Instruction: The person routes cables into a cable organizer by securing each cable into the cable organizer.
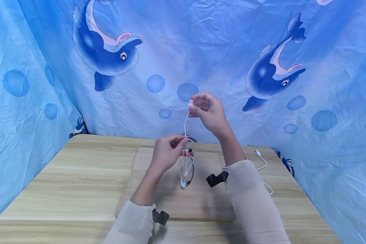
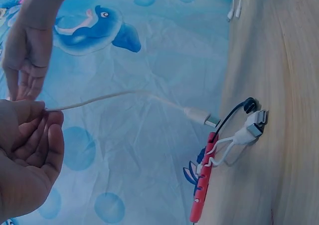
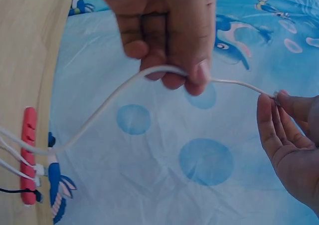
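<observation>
While aloft, white cable [image 1: 185, 127] between hands [image 1: 167, 151] [image 1: 211, 112].

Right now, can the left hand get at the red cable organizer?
Probably yes, though not freely: I see nothing solid between the left hand and the red cable organizer, but the hand's fingers pinch the white USB cable and would likely need to release it first.

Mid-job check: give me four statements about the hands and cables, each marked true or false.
1. The left hand and right hand pinch the same white USB cable. True.
2. In the head view, the left hand is higher. False: it is lower.
3. A black cable sits in the red holder. True.
4. The cable at the table's right is black. False: a second white cable lies there.
</observation>
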Tool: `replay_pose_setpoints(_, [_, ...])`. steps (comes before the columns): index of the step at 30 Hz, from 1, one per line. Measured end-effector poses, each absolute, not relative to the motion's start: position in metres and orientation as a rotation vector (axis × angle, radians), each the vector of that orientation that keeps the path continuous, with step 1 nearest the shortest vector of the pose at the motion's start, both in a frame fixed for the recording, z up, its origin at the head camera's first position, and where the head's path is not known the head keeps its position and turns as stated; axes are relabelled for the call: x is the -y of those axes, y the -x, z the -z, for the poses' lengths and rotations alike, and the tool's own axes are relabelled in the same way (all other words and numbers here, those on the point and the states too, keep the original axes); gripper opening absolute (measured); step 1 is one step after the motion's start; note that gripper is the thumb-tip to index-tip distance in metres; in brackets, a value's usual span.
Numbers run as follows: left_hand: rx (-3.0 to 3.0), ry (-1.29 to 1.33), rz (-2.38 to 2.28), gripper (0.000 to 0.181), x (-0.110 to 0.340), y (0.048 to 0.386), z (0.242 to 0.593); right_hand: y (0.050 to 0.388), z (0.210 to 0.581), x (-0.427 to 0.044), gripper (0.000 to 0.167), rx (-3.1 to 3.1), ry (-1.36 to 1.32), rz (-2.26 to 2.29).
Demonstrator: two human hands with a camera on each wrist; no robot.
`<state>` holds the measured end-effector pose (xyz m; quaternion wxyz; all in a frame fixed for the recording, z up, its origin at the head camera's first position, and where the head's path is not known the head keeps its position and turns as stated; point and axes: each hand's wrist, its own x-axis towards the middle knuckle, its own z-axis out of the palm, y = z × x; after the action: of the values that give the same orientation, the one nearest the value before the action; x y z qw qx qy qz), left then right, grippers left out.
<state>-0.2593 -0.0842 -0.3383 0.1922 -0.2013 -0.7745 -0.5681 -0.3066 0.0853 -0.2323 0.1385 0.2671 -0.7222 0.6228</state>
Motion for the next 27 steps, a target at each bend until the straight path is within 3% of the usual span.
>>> replay_pose_setpoints(16, [2.244, 0.591, 1.637, 0.016, 0.083, 0.262, 0.337, 0.336, 0.265, -0.09, 0.021, 2.036, -0.581, -1.889])
replay_pose_setpoints(27, [2.434, 0.691, 1.469, 0.013, 0.1, 0.267, 0.338, 0.353, 0.292, -0.081, 0.027, 2.18, -0.514, -1.869])
